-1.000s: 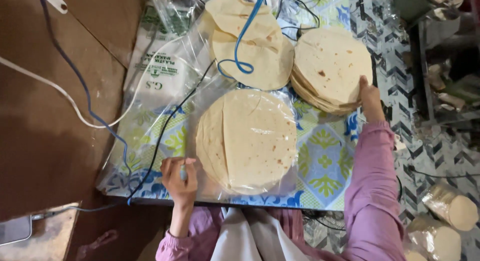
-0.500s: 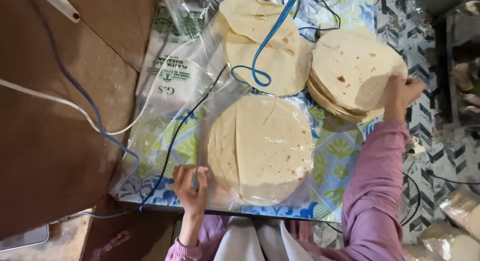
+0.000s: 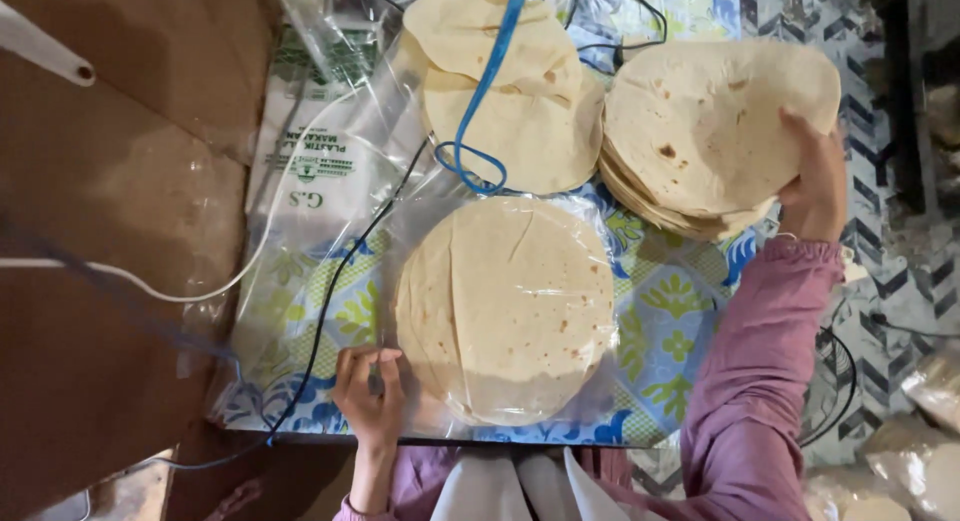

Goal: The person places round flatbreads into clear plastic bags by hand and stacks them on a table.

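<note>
A stack of round flatbreads (image 3: pixel 512 306) lies inside a clear plastic bag (image 3: pixel 400 231) on the patterned table cloth (image 3: pixel 670 331). My left hand (image 3: pixel 368 393) pinches the near left edge of that bag. My right hand (image 3: pixel 815 186) grips the right rim of a second stack of flatbreads (image 3: pixel 705 131) at the far right, tilting it up. A third loose pile of flatbreads (image 3: pixel 500 91) lies at the far centre under a blue cable (image 3: pixel 485 101).
A brown wooden surface (image 3: pixel 100 281) runs along the left. White and black cables (image 3: pixel 330 281) cross the printed plastic sack (image 3: pixel 310 171). Bagged goods (image 3: pixel 920 451) sit on the floor at the lower right.
My right hand has closed around the rim of the right stack and lifted its edge. My left hand has stayed at the bag's near left edge.
</note>
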